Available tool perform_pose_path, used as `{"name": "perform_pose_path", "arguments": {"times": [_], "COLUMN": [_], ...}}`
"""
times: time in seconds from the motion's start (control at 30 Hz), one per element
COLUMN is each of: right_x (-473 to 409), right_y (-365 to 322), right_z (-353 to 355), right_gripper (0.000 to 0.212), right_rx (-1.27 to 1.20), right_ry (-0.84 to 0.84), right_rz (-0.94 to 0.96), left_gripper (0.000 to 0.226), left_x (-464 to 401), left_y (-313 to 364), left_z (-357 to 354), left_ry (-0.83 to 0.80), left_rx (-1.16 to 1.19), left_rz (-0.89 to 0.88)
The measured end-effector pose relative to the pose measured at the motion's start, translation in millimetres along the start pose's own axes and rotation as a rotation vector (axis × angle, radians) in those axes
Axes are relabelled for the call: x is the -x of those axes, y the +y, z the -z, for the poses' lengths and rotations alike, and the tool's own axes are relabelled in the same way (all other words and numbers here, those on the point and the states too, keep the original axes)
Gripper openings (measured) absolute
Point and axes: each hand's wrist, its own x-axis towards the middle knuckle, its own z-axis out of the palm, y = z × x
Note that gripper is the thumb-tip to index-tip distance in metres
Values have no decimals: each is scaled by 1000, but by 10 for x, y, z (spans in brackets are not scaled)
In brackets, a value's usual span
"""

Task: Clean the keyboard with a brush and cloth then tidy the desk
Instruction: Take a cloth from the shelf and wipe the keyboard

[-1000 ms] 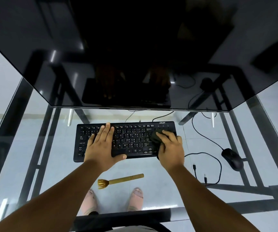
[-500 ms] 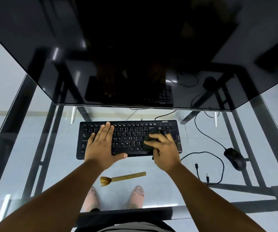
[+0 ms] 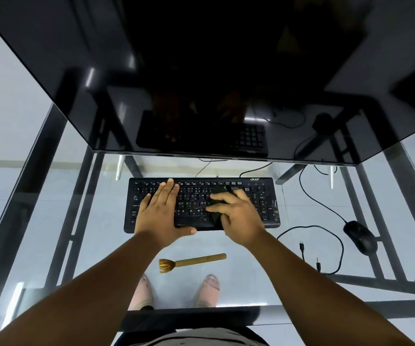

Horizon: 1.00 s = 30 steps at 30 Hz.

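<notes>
A black keyboard (image 3: 264, 196) lies on the glass desk (image 3: 51, 233) below the monitor. My left hand (image 3: 160, 211) rests flat on the keyboard's left half, fingers spread, holding it down. My right hand (image 3: 236, 216) presses a dark cloth (image 3: 217, 192) onto the keys right of the middle; most of the cloth is hidden under the fingers. A small brush (image 3: 192, 261) with a tan handle and golden bristles lies on the glass in front of the keyboard, between my forearms, untouched.
A large dark monitor (image 3: 201, 71) hangs over the back of the desk. A black mouse (image 3: 360, 236) sits at the right with its cable (image 3: 321, 203) looping across the glass, and loose cable ends (image 3: 310, 255) nearby. My feet show through the glass.
My right hand has slid the cloth leftward across the keyboard, from the number pad side toward the middle keys. My left hand has stayed in place.
</notes>
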Motion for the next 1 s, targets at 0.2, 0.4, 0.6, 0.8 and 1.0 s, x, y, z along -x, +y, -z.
{"name": "perform_pose_path", "arguments": {"times": [0.2,0.4,0.6,0.8,1.0], "right_x": [156,12,98,-107,-40], "right_y": [225,-305,-291,-644,-539], "right_z": [86,-192,-276,-427,-343], "right_gripper": [42,34,25,30,25], "right_rx": [-59,-84,-39,-75,-62], "right_ry": [118,43,176,59,125], "right_rz": [-131,-105,-272,-216,-363], "left_gripper": [134,139,133,133,138], "left_x": [69,153,174,165,168], "left_y": [-305,-539,-652,-684,-700], "left_z": [138,240,306,358,347], "left_ry": [-12,-35,-49,-65,-73], "left_rx": [-57,-48,9,45,80], "left_rz": [45,134,111,96,83]}}
